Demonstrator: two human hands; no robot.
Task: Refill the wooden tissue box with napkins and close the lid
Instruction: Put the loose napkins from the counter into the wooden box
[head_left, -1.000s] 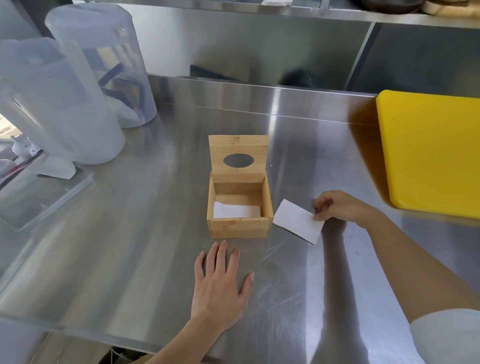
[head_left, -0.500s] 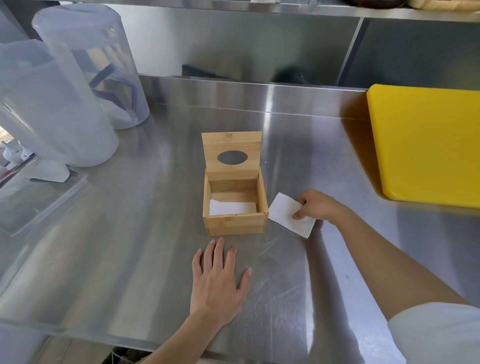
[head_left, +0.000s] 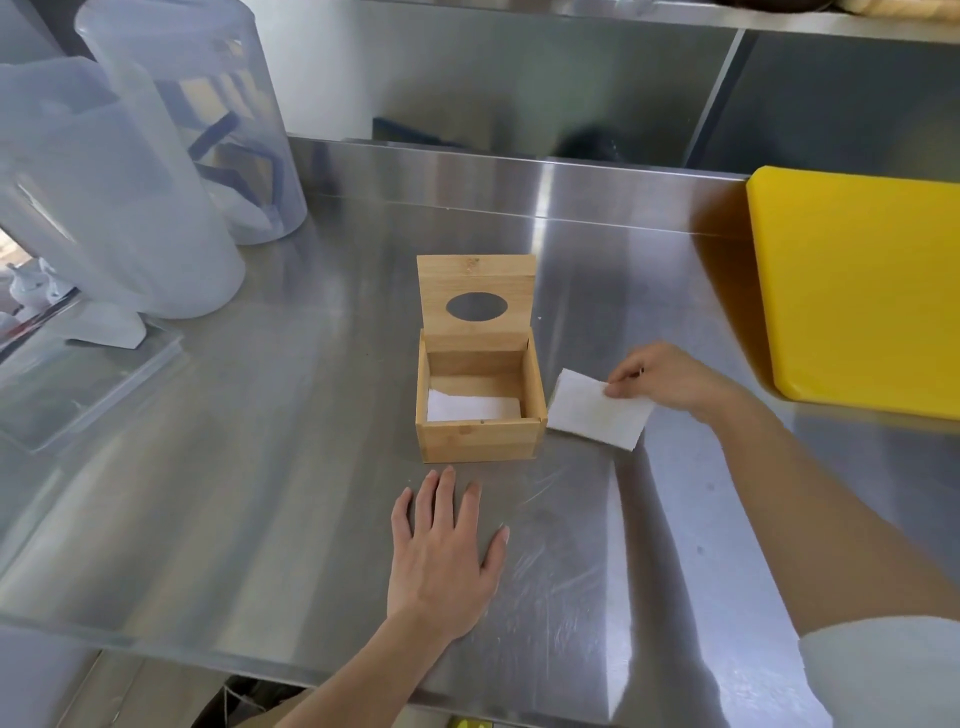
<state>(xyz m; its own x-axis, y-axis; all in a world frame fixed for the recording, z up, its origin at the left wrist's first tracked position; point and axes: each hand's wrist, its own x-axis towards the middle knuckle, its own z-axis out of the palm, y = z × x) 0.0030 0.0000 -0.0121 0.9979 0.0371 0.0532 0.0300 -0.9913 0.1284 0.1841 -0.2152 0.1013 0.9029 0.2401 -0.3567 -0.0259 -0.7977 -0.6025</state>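
Observation:
A small wooden tissue box (head_left: 478, 441) stands mid-counter with its lid (head_left: 477, 283) upright at the back, an oval hole in it. A white napkin (head_left: 470, 408) lies flat inside the box. My right hand (head_left: 670, 382) pinches the far edge of a second white napkin (head_left: 597, 410), which sits just right of the box, its left corner at the box's wall. My left hand (head_left: 441, 556) rests flat on the steel counter in front of the box, fingers spread, holding nothing.
A yellow cutting board (head_left: 857, 291) lies at the right. Two tall translucent plastic containers (head_left: 119, 197) stand at the left, with a clear flat tray (head_left: 78, 384) in front of them. A steel backsplash (head_left: 519, 78) runs behind the counter.
My right hand has drawn the loose napkin leftward across the counter until it sits against the box's right side. My left hand has stayed flat in place.

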